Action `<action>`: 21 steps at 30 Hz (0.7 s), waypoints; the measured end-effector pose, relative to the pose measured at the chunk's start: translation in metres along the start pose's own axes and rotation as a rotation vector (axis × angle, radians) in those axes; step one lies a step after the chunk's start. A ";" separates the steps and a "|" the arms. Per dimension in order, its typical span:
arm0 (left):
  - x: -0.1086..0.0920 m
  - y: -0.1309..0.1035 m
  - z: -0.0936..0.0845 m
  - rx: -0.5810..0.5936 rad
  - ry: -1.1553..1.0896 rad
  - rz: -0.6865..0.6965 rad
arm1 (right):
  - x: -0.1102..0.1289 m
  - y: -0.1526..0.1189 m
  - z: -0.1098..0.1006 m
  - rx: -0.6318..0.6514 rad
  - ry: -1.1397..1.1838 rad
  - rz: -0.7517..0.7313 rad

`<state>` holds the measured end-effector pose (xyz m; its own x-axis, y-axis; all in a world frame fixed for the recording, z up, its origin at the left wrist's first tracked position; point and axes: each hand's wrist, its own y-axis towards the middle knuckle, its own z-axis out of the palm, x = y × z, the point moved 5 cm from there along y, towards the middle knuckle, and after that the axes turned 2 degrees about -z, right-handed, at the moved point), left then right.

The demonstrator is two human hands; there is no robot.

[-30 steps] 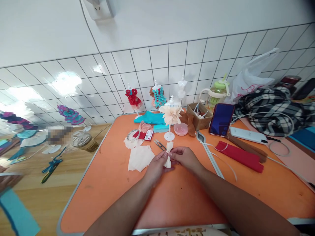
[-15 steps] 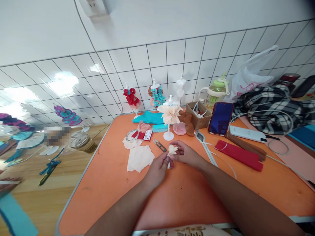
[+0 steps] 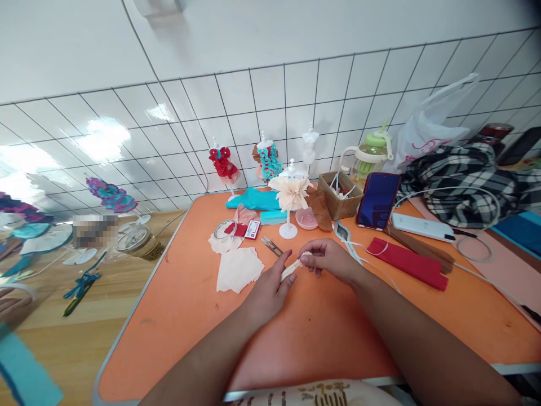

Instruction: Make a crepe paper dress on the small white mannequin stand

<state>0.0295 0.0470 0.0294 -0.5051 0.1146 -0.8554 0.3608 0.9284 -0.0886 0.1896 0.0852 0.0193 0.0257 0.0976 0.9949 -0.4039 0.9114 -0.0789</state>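
Two grips closed: left hand (image 3: pixel 270 286) and right hand (image 3: pixel 325 260) pinch narrow crinkled cream strip (image 3: pixel 291 269); dark metal snips (image 3: pixel 275 249) just far of left hand, orange worktop (image 3: pixel 190 270).

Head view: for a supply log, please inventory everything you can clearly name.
Table: 1, orange, centre
Mannequins: 4, white, centre back
Jar: 1, gold, left
Sheets: at least 2, cream, centre
Tape: 1, pale, centre
Snips: 1, dark, centre
Dish: 1, pink, centre
Box: 1, brown, right
Bottle: 1, green-lidded, back right
Bag: 1, white, back right
Phone: 1, dark, right
Strip: 1, red, right
Checked cloth: 1, black-white, right
Held piece: 1, cream, centre
Left hand: 1, bare, centre
Right hand: 1, bare, centre
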 end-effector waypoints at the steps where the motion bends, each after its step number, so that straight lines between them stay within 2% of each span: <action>1: 0.000 0.000 0.000 0.002 0.025 0.011 | 0.001 0.000 -0.002 -0.003 0.010 -0.005; 6: -0.002 0.003 -0.002 0.004 0.191 0.066 | 0.006 -0.001 -0.007 -0.032 0.013 -0.055; 10: -0.001 0.000 -0.006 -0.046 0.122 0.056 | 0.009 -0.002 -0.010 -0.043 0.018 -0.091; 13: 0.003 0.000 -0.006 -0.012 -0.173 0.020 | 0.012 -0.003 -0.014 -0.086 0.021 -0.163; 17: 0.011 0.005 0.000 0.149 -0.748 -0.099 | 0.023 -0.007 -0.013 -0.126 -0.160 -0.307; 19: 0.016 0.007 0.001 0.143 -0.911 -0.189 | 0.030 -0.011 -0.007 -0.136 -0.316 -0.409; 21: 0.020 0.009 -0.003 0.074 -0.951 -0.241 | 0.035 -0.015 0.000 -0.114 -0.446 -0.509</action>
<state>0.0206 0.0586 0.0127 0.2581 -0.4375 -0.8614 0.3959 0.8612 -0.3188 0.1967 0.0750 0.0549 -0.2021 -0.5059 0.8386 -0.3414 0.8389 0.4238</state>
